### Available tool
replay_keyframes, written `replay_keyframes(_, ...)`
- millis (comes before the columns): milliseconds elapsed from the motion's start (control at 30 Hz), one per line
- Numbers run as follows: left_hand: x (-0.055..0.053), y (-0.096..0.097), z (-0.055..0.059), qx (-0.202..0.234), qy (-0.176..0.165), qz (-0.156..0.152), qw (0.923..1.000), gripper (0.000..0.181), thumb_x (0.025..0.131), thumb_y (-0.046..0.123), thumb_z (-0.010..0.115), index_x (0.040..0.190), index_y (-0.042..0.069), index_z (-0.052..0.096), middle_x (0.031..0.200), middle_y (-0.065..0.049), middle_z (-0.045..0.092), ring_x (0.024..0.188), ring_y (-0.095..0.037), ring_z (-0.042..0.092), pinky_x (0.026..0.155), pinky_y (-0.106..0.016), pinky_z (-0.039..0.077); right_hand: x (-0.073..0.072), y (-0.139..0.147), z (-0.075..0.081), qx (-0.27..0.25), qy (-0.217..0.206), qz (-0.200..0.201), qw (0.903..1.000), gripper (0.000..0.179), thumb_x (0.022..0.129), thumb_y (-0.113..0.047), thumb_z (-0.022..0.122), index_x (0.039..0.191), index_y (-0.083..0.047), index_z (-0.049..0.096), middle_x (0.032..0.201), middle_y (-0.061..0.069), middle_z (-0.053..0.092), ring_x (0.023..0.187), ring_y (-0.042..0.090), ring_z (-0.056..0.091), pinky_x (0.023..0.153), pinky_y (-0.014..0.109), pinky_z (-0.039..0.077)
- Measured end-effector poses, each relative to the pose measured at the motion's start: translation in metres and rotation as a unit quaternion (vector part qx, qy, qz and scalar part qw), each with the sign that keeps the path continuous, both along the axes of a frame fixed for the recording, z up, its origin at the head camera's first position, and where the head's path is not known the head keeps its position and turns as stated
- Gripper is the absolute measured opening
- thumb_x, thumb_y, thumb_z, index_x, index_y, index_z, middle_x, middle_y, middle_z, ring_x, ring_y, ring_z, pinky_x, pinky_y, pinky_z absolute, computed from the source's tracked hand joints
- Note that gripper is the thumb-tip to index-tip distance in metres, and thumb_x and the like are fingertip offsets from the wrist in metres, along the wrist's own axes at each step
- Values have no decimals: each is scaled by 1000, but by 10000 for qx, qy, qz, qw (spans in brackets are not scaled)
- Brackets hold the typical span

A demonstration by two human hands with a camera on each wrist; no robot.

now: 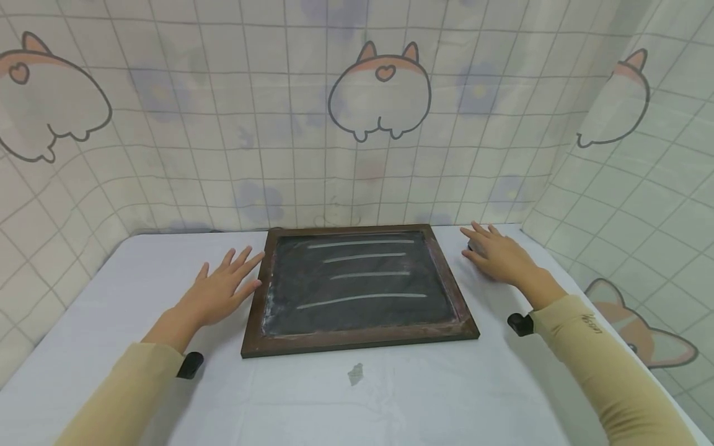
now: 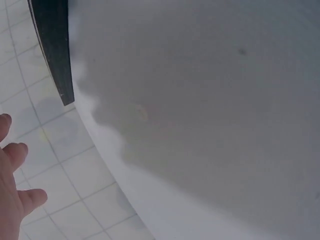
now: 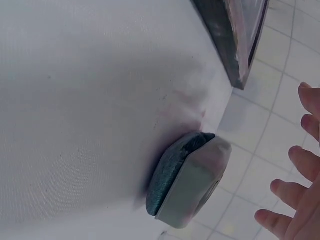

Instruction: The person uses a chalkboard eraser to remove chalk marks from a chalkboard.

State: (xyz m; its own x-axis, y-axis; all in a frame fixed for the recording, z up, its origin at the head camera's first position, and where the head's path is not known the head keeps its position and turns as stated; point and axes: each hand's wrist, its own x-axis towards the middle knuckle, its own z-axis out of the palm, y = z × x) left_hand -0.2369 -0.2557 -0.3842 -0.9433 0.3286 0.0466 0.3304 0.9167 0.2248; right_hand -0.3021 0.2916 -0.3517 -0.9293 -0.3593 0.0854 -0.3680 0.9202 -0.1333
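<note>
A small blackboard (image 1: pixel 357 282) in a brown wooden frame lies on the white table, with several roughly horizontal chalk lines drawn across it. My left hand (image 1: pixel 214 294) hovers by the board's left edge, fingers spread, holding nothing. Right of the board, my right hand (image 1: pixel 499 257) is stretched out over a board eraser (image 3: pixel 187 182), which it partly hides in the head view. The right wrist view shows that eraser with a dark teal felt pad and a pale grip, standing on the table. A gap separates it from the right hand's spread fingers (image 3: pixel 292 192).
The white tablecloth (image 1: pixel 418 396) has a grey-green patch (image 1: pixel 355 374) in front of the board. A gridded curtain (image 1: pixel 223 124) with corgi drawings hangs behind the table and at both sides. Black wrist devices show under both sleeves.
</note>
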Motion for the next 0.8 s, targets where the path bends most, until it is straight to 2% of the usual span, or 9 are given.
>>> replay_keyframes(200, 3, -2, -3, 13, -207, -216, 9996, 67, 109, 51, 43, 164, 17, 27, 169, -20, 16, 152, -49, 11, 112, -78, 5, -2, 8, 0, -162, -250, -154, 9994, 60, 108, -34, 54, 156, -2, 39, 160, 29, 29, 140, 57, 34, 105, 71, 36)
replay_keyframes(533, 1, 0, -15, -383, -445, -448, 9973, 68, 108, 55, 43, 163, 19, 29, 167, -20, 20, 151, -51, 15, 110, -81, 9, -11, 27, -9, -322, -582, -783, 9947, 59, 106, -30, 52, 153, 3, 39, 147, 37, 43, 131, 60, 43, 103, 71, 38)
replay_keyframes(800, 3, -1, -12, -565, -536, -417, 9961, 68, 108, 57, 41, 163, 19, 29, 168, -19, 21, 151, -50, 17, 110, -80, 10, -12, 34, -16, -286, -791, -1007, 9914, 64, 104, -31, 58, 151, 9, 38, 142, 42, 45, 126, 62, 46, 99, 71, 41)
